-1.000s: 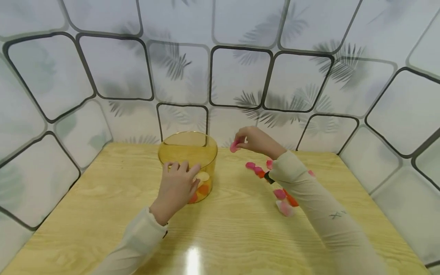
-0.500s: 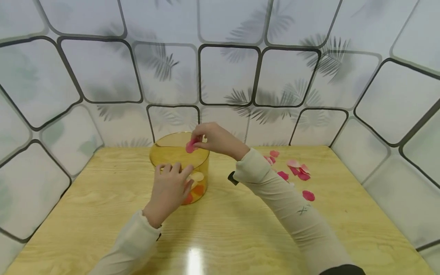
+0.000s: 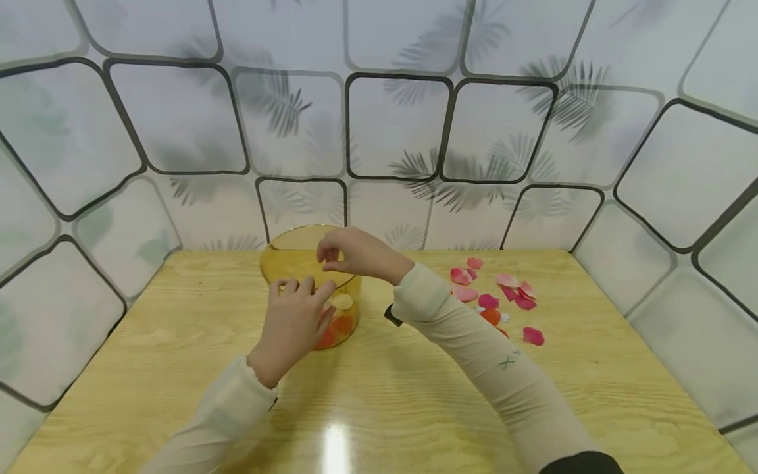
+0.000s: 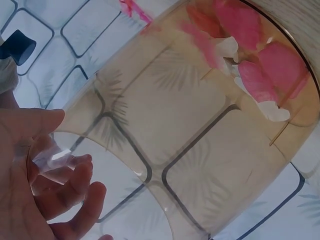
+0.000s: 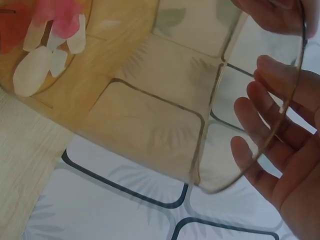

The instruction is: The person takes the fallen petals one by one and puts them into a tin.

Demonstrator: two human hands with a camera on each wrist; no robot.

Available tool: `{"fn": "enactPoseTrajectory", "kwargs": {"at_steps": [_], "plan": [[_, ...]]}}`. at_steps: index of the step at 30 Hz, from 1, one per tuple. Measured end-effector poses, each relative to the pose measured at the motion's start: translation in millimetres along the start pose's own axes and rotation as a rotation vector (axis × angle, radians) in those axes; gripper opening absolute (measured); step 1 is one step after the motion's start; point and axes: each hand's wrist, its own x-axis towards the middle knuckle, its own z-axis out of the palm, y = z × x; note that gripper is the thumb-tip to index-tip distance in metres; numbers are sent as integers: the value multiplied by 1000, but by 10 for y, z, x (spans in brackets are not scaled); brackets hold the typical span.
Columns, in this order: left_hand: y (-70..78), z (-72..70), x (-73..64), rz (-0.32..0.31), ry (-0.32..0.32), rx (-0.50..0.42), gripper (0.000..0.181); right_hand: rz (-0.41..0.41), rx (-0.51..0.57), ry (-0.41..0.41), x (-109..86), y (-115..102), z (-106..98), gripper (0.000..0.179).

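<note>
A see-through amber cylindrical container (image 3: 310,263) stands at the back of the table, left of centre. Pink, red and white petals (image 4: 257,82) lie in its bottom. At its near side, my left hand (image 3: 290,329) holds the rim with bent fingers. My right hand (image 3: 364,253) is over the container's right rim, thumb and fingers apart, with no petal showing between them. In the right wrist view, the container's rim (image 5: 267,145) crosses in front of spread fingers.
Several loose petals (image 3: 488,301), pink and orange-red, lie scattered on the wooden table (image 3: 414,395) to the right, partly behind my right forearm. A patterned wall covering (image 3: 397,125) rises close behind the container and along both sides.
My right hand has moved left from beside the container to over its rim. The pink petal it pinched is gone from its fingers. My left hand stays at the container.
</note>
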Motion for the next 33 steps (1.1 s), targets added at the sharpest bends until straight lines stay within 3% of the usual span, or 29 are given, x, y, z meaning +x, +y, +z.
{"fn": "enactPoseTrajectory", "kwargs": {"at_steps": [6,12,17,23,29,33], "plan": [[-6,1,25,11,-14,6,35,11,53,121,-237,158,-79,13],[2,-14,30,13,-26,-6,35,86,10,178,-679,466,-120,10],[4,-24,22,4,-25,-12,34,181,-2,136,-1139,834,-38,9],[4,-21,0,-15,-23,-11,32,300,-32,19,-1629,1221,137,6],[-1,-5,-1,-33,-17,-19,32,411,-42,-84,-1907,1484,252,7],[1,7,4,-31,-10,-22,32,449,-50,-86,-2003,1691,267,8]]}}
